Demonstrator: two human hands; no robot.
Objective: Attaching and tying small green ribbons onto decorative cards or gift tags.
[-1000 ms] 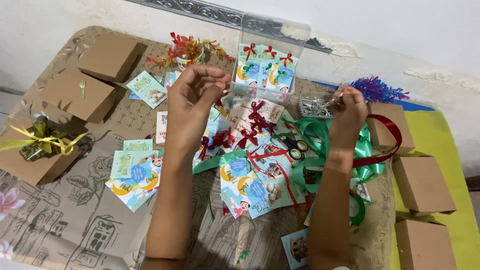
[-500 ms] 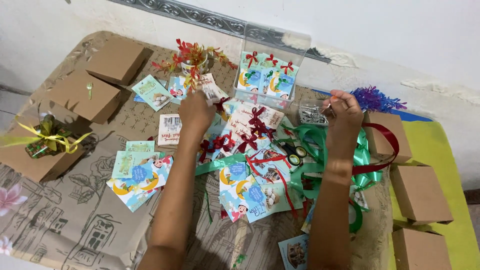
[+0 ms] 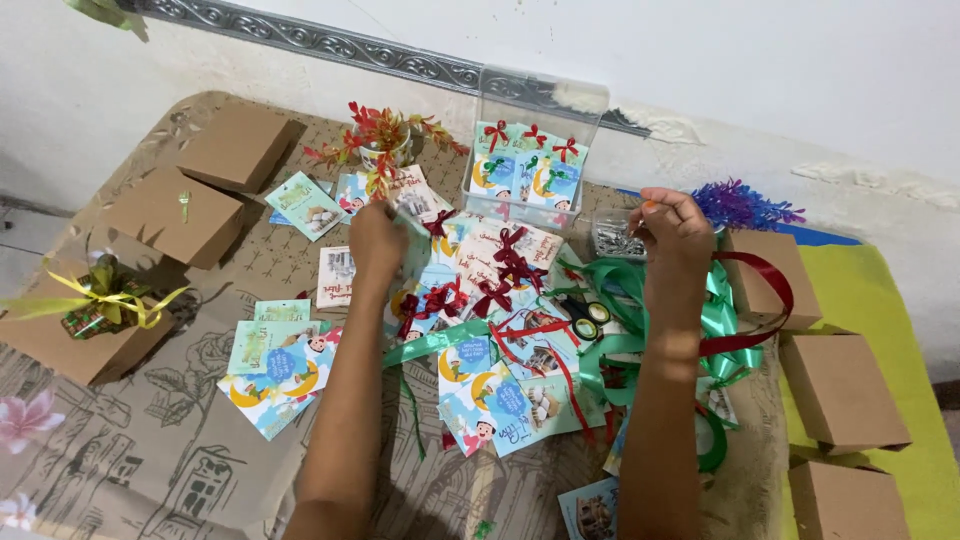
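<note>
The left hand (image 3: 377, 240) is reaching further over the table now than a moment ago; before, it was raised in front of the clear box (image 3: 530, 150), and now it is lying low over the cards (image 3: 470, 300) with red bows (image 3: 505, 262). Its fingers are curling down onto a card near the small plant (image 3: 385, 140), but I cannot tell if they are already gripping it. The right hand (image 3: 672, 228) is staying almost in the same place, fingers pinched narrow on something small, too little to name, just beside the tray of clips (image 3: 612, 240). Green ribbon (image 3: 640, 290) and red ribbon (image 3: 760, 300) are lying under this wrist. Brown boxes (image 3: 200, 190) are standing around the edges.
</note>
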